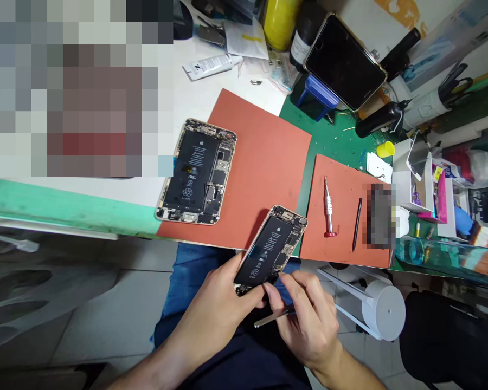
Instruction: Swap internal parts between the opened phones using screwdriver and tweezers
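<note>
My left hand [215,303] grips an opened smartphone [265,246] by its lower left edge, tilted above my lap at the table's front edge. The phone has no screen on it; its black battery and circuit board are exposed. My right hand [309,314] is closed, with thumb and index finger pinched at the phone's lower right corner. A slim metal tool with a rounded end [270,318] sticks out from under its fingers; its other end is hidden. Another, larger opened phone [197,170] lies on the left of the reddish mat [264,146], its battery showing too.
On a smaller reddish mat [344,211] lie a silver screwdriver [328,208] with a red end and a black stick [357,225]. A dark phone [345,60] leans on a blue stand [319,97]. A white tube [211,66], bottles and boxes stand around the back and right.
</note>
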The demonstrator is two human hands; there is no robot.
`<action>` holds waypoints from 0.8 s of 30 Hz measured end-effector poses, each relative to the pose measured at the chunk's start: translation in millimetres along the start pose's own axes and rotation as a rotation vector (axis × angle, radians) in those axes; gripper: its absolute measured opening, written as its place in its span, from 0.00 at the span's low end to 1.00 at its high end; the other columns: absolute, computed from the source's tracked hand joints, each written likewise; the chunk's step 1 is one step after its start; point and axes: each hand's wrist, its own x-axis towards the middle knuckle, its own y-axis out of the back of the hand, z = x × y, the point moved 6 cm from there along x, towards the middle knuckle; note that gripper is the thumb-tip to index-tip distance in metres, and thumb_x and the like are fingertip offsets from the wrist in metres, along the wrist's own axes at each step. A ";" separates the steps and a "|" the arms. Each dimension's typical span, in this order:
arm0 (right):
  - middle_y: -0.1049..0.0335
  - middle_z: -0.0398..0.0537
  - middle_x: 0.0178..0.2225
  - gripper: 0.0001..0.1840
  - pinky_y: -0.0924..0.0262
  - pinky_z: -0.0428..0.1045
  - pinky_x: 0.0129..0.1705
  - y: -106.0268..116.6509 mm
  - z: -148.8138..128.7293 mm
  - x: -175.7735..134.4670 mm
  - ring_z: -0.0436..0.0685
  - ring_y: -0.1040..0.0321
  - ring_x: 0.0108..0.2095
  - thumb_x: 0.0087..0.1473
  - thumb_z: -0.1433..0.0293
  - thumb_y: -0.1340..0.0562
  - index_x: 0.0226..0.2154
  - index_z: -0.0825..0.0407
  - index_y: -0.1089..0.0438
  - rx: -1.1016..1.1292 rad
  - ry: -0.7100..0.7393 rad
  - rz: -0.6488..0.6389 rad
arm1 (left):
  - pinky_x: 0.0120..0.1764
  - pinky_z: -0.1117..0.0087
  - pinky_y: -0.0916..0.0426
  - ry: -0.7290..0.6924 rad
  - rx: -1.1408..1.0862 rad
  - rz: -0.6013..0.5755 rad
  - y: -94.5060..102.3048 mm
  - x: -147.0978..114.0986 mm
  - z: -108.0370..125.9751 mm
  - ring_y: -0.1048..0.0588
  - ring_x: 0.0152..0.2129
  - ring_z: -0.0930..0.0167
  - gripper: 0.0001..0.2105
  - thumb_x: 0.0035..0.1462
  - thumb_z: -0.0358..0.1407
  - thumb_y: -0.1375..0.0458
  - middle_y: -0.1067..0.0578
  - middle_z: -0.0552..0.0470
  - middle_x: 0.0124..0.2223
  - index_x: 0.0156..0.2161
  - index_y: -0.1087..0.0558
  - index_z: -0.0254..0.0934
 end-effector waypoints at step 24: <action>0.26 0.53 0.39 0.19 0.29 0.49 0.32 3.2 4.1 -15.4 0.55 0.23 0.35 0.64 0.81 0.32 0.56 0.56 0.25 0.091 -0.197 0.022 | 0.42 0.62 0.15 0.052 -0.002 0.009 -0.5 0.8 -3.9 0.15 0.41 0.62 0.14 0.62 0.43 0.35 0.16 0.52 0.45 0.50 0.24 0.40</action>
